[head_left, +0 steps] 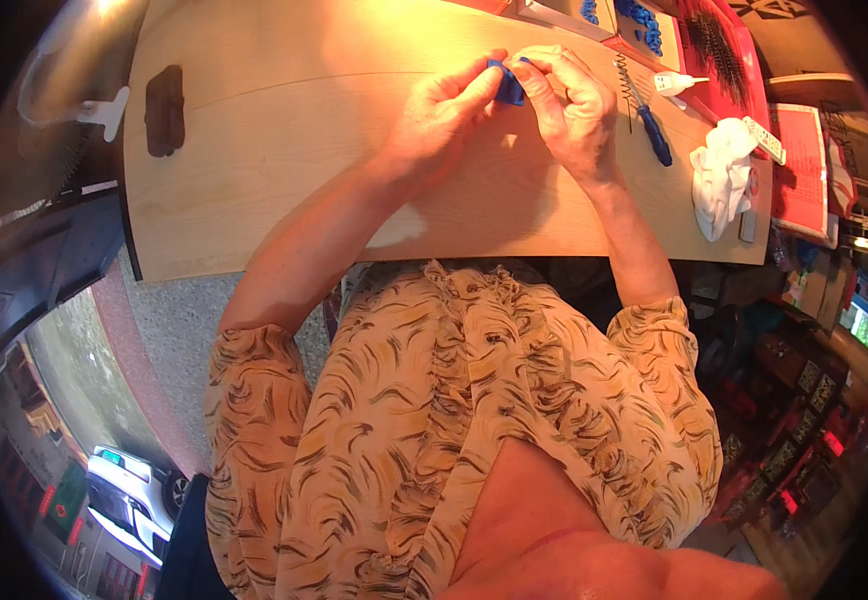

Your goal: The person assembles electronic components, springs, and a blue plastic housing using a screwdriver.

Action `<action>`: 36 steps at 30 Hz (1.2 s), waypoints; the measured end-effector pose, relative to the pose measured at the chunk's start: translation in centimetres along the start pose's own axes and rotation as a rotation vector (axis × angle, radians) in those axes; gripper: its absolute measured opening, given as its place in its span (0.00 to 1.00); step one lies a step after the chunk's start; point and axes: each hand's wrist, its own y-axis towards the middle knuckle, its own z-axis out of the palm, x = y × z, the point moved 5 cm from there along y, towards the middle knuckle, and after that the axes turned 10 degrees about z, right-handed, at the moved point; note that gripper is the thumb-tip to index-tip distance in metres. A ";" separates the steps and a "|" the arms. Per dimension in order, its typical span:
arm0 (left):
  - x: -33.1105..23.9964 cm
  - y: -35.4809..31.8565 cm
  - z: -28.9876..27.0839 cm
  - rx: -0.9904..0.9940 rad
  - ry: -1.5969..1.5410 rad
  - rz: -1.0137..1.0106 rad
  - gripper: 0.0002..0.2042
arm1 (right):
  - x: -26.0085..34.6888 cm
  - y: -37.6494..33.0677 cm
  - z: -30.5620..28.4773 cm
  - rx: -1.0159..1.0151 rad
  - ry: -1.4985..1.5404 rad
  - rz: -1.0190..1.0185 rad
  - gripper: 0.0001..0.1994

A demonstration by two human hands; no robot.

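Both my hands meet over the wooden table [274, 110], pinching one small blue piece [509, 86] between them. My left hand [444, 110] grips its left side with thumb and fingers. My right hand [569, 100] curls over its right side, hiding much of it. A blue-handled tool with a long spring-like metal shaft [646, 110] lies just right of my right hand.
A crumpled white cloth [722, 175] and a small white bottle [679, 83] lie at the table's right end. Red trays with blue pieces [644, 25] sit at the far edge. A dark brown block [165, 110] rests on the left part. Cluttered shelves stand to the right.
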 end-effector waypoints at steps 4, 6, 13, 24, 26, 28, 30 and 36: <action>-3.7 1.9 -0.6 0.057 0.723 0.252 0.30 | -3.3 1.3 0.1 -0.025 -0.052 -0.083 0.06; -4.6 1.8 -1.3 0.063 1.078 0.482 0.29 | -4.1 1.1 0.5 -0.016 -0.060 -0.106 0.07; -5.6 1.8 0.3 0.074 1.726 0.638 0.25 | -4.5 1.4 0.4 0.065 -0.062 -0.100 0.08; -4.9 2.6 1.7 0.100 1.599 0.616 0.15 | -5.0 2.0 0.0 -0.080 0.037 -0.662 0.06; -5.5 1.9 1.1 0.064 1.500 0.678 0.11 | -2.0 2.6 -0.1 0.086 -0.034 -0.413 0.05; -5.4 2.1 1.2 0.059 1.379 0.657 0.11 | -1.5 3.5 0.9 0.148 0.284 -0.426 0.05; -5.5 2.2 2.1 0.052 1.387 0.624 0.11 | -3.3 2.5 -0.4 0.192 0.109 -0.241 0.05; -5.6 1.9 2.1 0.032 1.441 0.611 0.10 | -1.2 2.2 -1.0 0.233 0.013 -0.285 0.06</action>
